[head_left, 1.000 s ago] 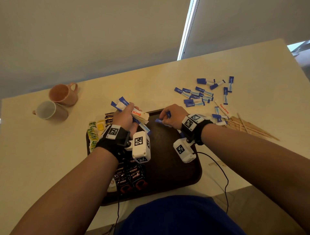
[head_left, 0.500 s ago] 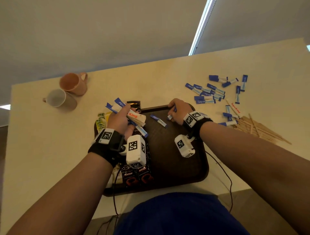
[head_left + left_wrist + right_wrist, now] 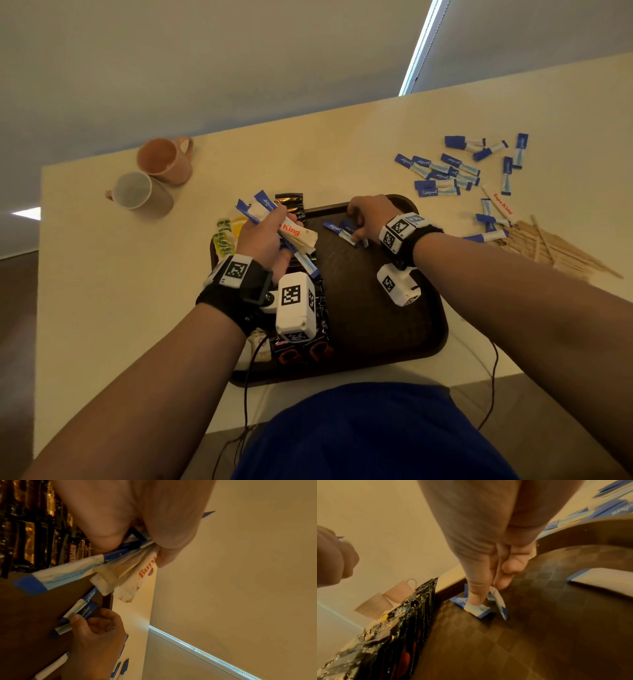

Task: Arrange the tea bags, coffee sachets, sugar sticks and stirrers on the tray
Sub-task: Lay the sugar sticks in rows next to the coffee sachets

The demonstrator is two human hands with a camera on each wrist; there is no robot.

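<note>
- Progress, roughly midway by my read: coffee sachets lined up along the tray's left side, tea bags at its far-left corner.
- Sugar only begun: a few sugar sticks on the tray near its far edge.
- Left to do: loose sugar sticks scattered on the desk right of the tray, stirrers piled beside them, untouched.
- Left hand: fingers curled round a bundle of sticks, held above the tray's left part.
- Right hand: thumb and fingertips pressing or pinching the sticks lying on the tray; the sticks sit right under the fingertips.
- Two mugs sit far left, well apart.
</note>
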